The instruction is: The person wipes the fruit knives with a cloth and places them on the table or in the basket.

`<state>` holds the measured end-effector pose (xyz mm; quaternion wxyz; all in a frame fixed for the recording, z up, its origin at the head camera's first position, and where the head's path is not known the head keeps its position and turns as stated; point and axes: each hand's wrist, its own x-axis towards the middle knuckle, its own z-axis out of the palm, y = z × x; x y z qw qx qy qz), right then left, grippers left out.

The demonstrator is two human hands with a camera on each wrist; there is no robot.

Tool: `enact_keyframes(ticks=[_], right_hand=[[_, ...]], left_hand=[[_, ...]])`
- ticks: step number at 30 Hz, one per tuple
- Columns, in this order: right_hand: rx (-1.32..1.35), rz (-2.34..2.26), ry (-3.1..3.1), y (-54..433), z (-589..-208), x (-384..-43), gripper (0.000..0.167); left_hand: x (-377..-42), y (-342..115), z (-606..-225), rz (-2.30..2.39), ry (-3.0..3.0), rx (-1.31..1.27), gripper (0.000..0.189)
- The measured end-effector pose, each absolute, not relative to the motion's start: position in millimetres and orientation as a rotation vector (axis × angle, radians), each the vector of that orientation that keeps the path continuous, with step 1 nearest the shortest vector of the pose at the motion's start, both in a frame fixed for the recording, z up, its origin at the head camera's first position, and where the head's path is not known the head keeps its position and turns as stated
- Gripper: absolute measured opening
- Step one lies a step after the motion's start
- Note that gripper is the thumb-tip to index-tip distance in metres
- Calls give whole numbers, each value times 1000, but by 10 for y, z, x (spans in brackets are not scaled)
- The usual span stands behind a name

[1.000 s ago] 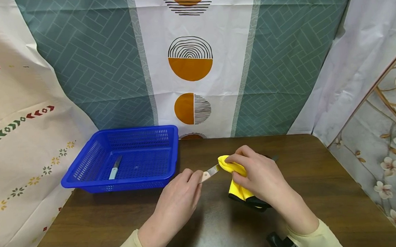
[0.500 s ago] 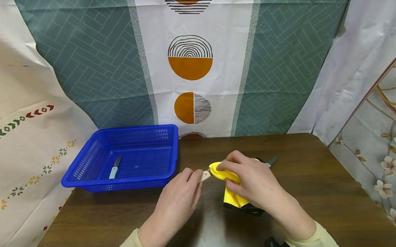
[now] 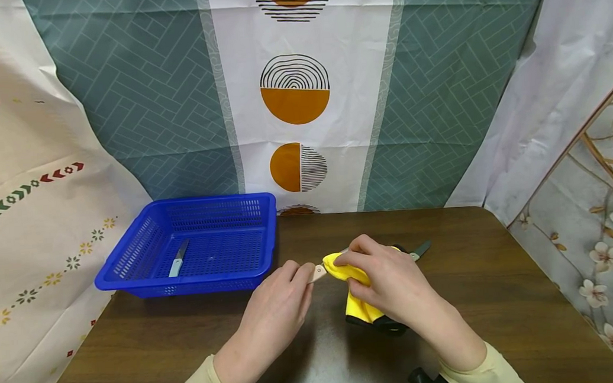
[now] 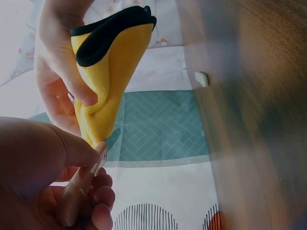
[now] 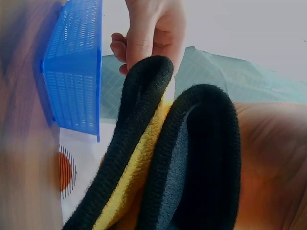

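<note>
In the head view my left hand (image 3: 278,309) grips a small knife by its pale beige handle (image 3: 318,272). A yellow cloth with black edging (image 3: 361,307) is folded over the blade, pinched there by the fingers and thumb of my right hand (image 3: 398,277). Most of the blade is hidden under the cloth. The left wrist view shows the knife handle (image 4: 76,191) between left thumb and fingers, with the bunched cloth (image 4: 117,62) touching its front end. Black-edged folds of the cloth (image 5: 132,177) fill the middle of the right wrist view.
A blue perforated basket (image 3: 185,287) stands at the back left of the brown table (image 3: 479,298). One knife with a light handle (image 3: 175,267) lies in it. Behind my right hand another knife, its blade (image 3: 422,248) showing, lies on the table.
My right hand moved left with the cloth, along the blade to near the handle, covering metal that showed before. Over the last half second it barely moves. The left hand stays put.
</note>
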<state>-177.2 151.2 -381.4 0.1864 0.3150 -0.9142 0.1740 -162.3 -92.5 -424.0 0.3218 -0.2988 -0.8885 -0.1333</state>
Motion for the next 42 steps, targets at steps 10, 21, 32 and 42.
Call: enact_keyframes(ticks=[10, 21, 32, 42], right_hand=[[904, 494, -2574, 1517, -3819, -1787, 35], [868, 493, -2579, 1571, -3834, -1843, 35], [813, 517, -2585, 1666, -3823, -1894, 37], [739, 526, -2592, 1709, -3830, -1929, 35]], left_hand=[[-1622, -921, -4238, -344, -2330, -784, 30], [-1624, -920, -4242, -340, -2313, -777, 29], [-1627, -918, -4233, -346, -2284, -777, 29], [-1633, -918, -4240, -354, -2269, -778, 28]])
